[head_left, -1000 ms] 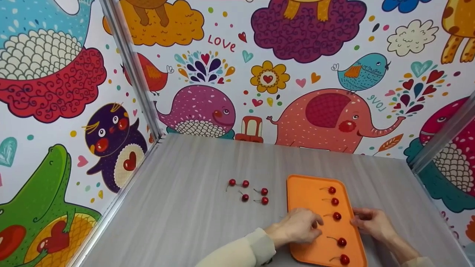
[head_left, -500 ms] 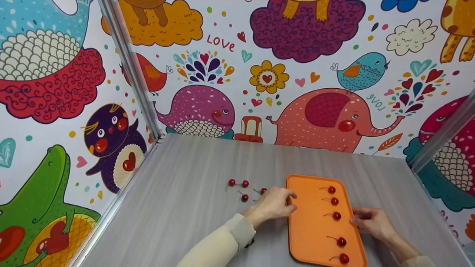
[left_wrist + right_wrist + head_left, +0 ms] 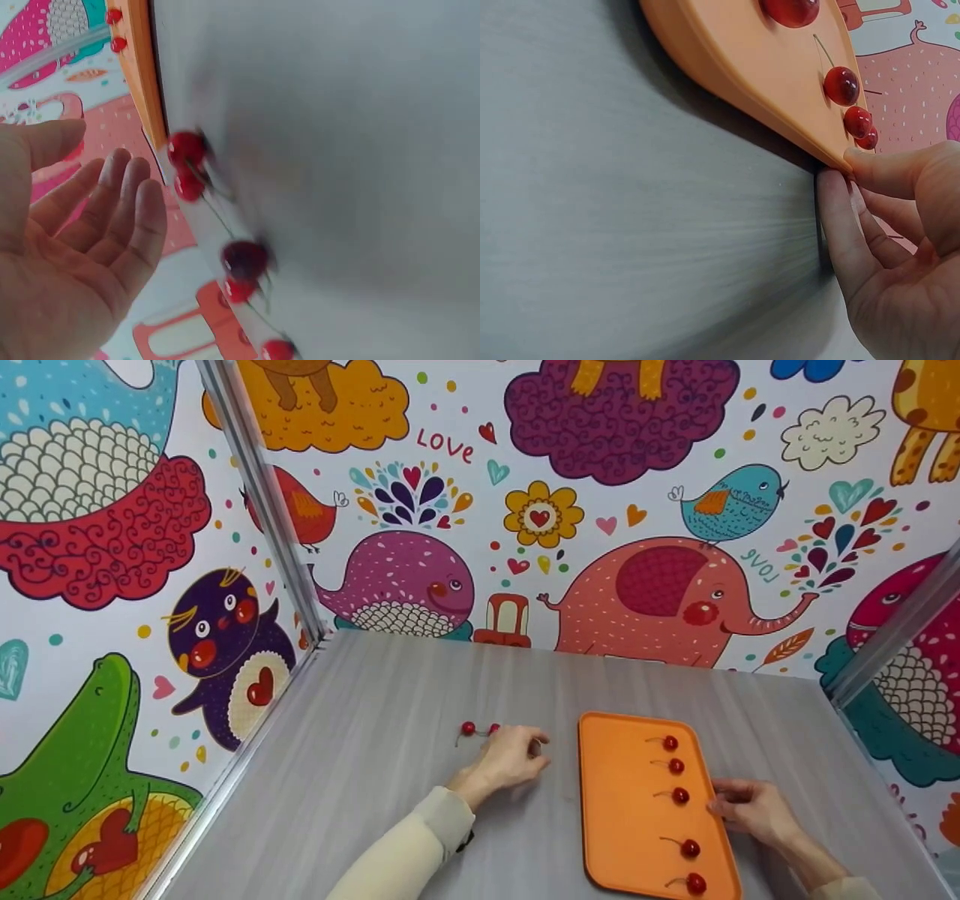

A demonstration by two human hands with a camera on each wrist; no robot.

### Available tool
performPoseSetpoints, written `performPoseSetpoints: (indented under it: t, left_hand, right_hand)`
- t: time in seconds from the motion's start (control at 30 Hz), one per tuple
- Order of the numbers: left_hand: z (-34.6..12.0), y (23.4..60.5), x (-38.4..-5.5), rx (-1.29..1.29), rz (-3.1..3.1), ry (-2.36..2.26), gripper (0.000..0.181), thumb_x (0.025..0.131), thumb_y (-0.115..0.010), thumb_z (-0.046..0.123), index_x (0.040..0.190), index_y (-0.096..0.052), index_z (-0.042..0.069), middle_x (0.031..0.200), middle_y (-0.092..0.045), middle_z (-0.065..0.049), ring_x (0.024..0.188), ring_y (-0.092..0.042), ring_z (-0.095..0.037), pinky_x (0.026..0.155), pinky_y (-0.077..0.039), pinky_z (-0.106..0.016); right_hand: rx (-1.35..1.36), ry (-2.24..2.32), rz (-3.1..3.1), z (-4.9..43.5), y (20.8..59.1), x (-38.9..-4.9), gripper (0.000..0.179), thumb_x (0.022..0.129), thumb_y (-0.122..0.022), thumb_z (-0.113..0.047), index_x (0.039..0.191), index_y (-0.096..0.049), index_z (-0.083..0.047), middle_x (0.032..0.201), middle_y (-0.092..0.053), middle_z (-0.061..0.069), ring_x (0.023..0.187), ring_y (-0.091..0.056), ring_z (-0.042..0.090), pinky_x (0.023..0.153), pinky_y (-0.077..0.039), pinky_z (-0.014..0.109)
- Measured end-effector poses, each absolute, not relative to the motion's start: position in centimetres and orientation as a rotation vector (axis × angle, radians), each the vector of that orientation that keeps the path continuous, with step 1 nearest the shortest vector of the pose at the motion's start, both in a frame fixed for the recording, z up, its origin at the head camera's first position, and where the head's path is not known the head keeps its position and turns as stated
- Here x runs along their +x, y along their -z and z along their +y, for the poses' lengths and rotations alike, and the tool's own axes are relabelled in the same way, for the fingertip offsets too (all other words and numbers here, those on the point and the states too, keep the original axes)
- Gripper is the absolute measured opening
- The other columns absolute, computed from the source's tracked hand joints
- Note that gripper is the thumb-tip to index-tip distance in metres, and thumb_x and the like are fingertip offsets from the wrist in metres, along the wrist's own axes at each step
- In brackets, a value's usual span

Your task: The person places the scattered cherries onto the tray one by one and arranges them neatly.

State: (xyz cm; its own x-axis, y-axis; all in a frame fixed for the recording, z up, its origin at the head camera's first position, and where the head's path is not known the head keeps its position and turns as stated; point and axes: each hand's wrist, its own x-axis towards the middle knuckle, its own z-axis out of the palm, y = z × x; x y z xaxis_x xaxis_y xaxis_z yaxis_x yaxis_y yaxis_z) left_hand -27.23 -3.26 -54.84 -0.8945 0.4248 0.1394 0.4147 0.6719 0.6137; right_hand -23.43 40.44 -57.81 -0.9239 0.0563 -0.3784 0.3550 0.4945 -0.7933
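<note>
My left hand hovers above the loose cherries left of the orange tray. Its fingers and thumb are apart, and the left wrist view shows nothing between them. In that view, several stemmed cherries, one of them a dark cherry, lie on the table beside the hand; the head view shows a cherry, while the hand hides others. At the tray's right edge, my right hand pinches the rim, thumb on top and fingers against the side. Several cherries, including this cherry, form a column along the tray's right side.
The grey table is bounded by a patterned back wall and a left side wall. Metal posts stand at the corners, one post at the back left.
My left hand has left the tray and moved leftward over the loose cherries, covering several of them. The right hand stays at the tray's rim, and the cherries on the tray keep their places.
</note>
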Motion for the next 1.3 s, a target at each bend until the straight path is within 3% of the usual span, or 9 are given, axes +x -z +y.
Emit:
performPoseSetpoints:
  t: [0.27,0.67,1.03,1.3]
  left_hand:
    - [-6.9,55.0,-27.4,0.617,2.919,-1.047,0.025,0.102,-0.077,0.018,0.124,-0.083,0.007,0.102,-0.084,-0.004,0.088,-0.078,-0.016,0.081,-0.062,-0.032]
    - [-12.1,55.8,-27.6,0.449,2.988,-1.072,0.035,0.099,-0.083,0.024,0.130,-0.082,0.006,0.124,-0.084,-0.013,0.117,-0.078,-0.034,0.103,-0.062,-0.055]
    - [-13.5,57.0,-28.1,0.274,3.246,-0.747,0.038,0.095,-0.088,0.025,0.124,-0.080,0.003,0.124,-0.079,-0.017,0.117,-0.068,-0.040,0.104,-0.056,-0.056]
    - [-13.3,57.7,-28.9,0.191,3.226,-0.605,0.021,0.095,-0.087,0.025,0.104,-0.082,0.006,0.105,-0.079,-0.012,0.102,-0.070,-0.034,0.094,-0.060,-0.053]
  right_hand:
    - [0.332,1.415,2.435,40.4,57.7,-23.4,0.051,0.105,-0.078,-0.008,0.149,-0.062,0.014,0.102,-0.080,0.005,0.090,-0.078,0.010,0.081,-0.070,0.037]
    - [0.318,1.424,2.450,40.4,57.7,-23.3,0.051,0.105,-0.078,-0.008,0.148,-0.062,0.015,0.099,-0.080,0.002,0.089,-0.079,0.010,0.081,-0.070,0.037]
    - [0.360,1.405,2.469,40.3,57.7,-23.3,0.048,0.105,-0.076,-0.006,0.146,-0.064,0.014,0.099,-0.078,0.005,0.088,-0.075,0.011,0.081,-0.070,0.036]
    - [0.337,1.438,2.448,40.4,57.8,-23.2,0.048,0.105,-0.076,-0.004,0.147,-0.063,0.015,0.100,-0.079,0.004,0.089,-0.077,0.011,0.080,-0.070,0.036]
